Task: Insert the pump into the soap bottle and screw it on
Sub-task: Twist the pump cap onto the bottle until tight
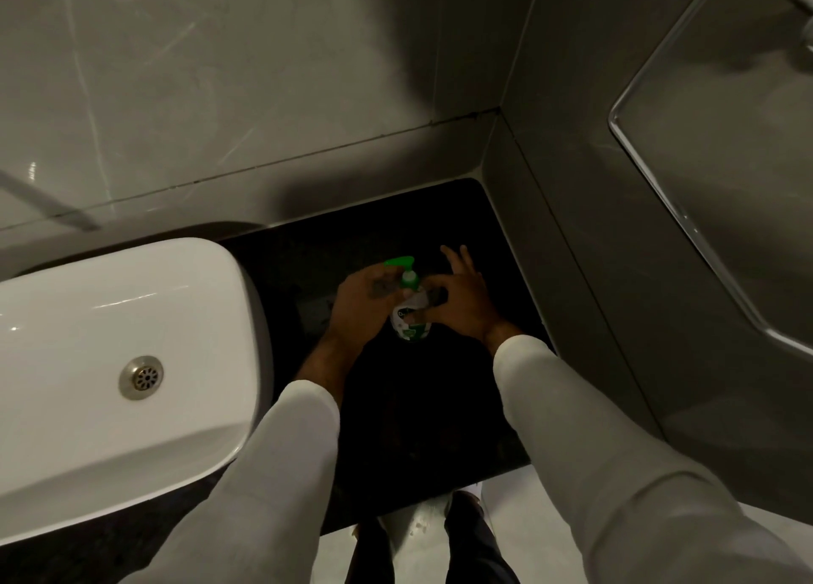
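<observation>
Soap bottle (411, 321): small, pale body with a green-and-white label, upright on the dark counter (409, 407), centre of the frame, just right of the basin.

Pump (402, 264): green head with the spout pointing toward frame left; white collar below it sits at the bottle neck. Judged seated in the neck; whether the thread is fully run down cannot be told.

Left hand (365, 302): grip wrapped round the left side of the bottle and up to the collar, holding it.

Right hand (457, 302): thumb and forefinger pinched on the bottle shoulder just below the collar; remaining fingers fanned open toward the upper right.

Step in hand, as judged: screwing the collar home. To do it well, one hand steadies the body against the counter while the other turns only the collar, not the spout. The pump stays vertical so the thread does not cross. Light squeeze only; the soft body could burp soap.

Basin (110, 341): white, left of frame, with a metal drain (141, 377).

Wall tiles (220, 77): grey, upper frame.

Sleeves (594, 451): pale, both arms.
</observation>
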Tool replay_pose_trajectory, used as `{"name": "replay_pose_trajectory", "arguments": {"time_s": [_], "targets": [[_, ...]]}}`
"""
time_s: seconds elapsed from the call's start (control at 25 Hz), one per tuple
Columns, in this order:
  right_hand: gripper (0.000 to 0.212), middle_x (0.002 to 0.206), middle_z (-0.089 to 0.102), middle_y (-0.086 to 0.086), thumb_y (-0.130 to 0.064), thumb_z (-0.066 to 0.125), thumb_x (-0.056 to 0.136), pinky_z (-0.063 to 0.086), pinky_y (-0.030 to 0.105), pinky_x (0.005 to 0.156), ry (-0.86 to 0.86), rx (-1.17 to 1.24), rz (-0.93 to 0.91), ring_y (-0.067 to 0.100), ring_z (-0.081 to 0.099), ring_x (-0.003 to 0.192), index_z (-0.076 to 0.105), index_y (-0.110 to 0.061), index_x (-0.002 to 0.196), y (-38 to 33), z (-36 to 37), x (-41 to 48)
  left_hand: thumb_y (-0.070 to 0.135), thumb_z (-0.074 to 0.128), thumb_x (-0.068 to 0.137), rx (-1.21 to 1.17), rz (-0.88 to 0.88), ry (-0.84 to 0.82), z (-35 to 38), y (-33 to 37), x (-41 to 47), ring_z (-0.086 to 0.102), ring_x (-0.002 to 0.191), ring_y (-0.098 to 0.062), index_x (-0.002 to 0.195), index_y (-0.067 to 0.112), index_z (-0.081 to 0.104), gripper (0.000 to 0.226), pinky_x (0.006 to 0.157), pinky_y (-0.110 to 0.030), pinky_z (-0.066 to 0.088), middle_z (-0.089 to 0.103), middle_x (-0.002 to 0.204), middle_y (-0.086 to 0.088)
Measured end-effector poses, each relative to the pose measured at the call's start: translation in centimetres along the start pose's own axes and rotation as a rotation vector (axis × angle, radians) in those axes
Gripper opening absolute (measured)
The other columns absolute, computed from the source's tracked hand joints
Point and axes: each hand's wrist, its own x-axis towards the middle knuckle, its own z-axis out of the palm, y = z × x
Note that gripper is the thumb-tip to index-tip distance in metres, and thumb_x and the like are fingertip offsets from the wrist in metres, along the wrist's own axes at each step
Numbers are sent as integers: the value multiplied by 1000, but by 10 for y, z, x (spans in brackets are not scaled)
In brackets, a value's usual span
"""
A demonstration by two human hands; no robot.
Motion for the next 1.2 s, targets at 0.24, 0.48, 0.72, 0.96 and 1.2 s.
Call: {"name": "replay_pose_trajectory", "arguments": {"time_s": [0.24, 0.48, 0.72, 0.96, 1.2], "targets": [[40, 166, 12, -1, -47, 84, 66, 6, 63, 120, 7, -8, -31, 28, -9, 153, 74, -30, 101, 0, 4, 1, 14, 81, 85, -5, -8, 55, 9, 1, -5, 70, 92, 9, 116, 13, 73, 32, 79, -9, 54, 72, 98, 20], [46, 165, 17, -3, -46, 82, 69, 6, 62, 120, -28, -44, -71, 27, -5, 153, 72, -31, 111, 0, 1, 5, 40, 81, 80, 179, 110, 119, 9, -8, 1, 71, 98, -16, 99, 19, 80, 28, 86, -31, 59, 74, 98, 6], [50, 163, 23, -1, -47, 83, 67, 11, 57, 121, -60, -62, -135, 27, 2, 153, 72, -28, 112, 5, 6, 8, 32, 70, 92, 376, 126, 249, -3, -21, 3, 70, 79, -18, 79, 25, 78, 16, 67, -23, 49, 73, 73, 6], [50, 157, 37, 1, -40, 86, 66, 19, 50, 122, -31, -29, -116, 27, 11, 152, 73, -21, 110, 4, -3, 18, 30, 71, 89, 128, 165, 235, 2, -23, -18, 70, 105, -13, 113, 21, 76, 26, 90, -30, 55, 74, 111, 2], [48, 152, 43, 1, -44, 84, 66, 25, 56, 118, -2, -101, -157, 28, 16, 151, 74, -24, 108, 1, -2, 18, 32, 82, 82, 361, 267, 216, 6, -7, 2, 56, 96, -5, 102, 13, 80, 27, 87, -25, 49, 71, 99, 0]]}}
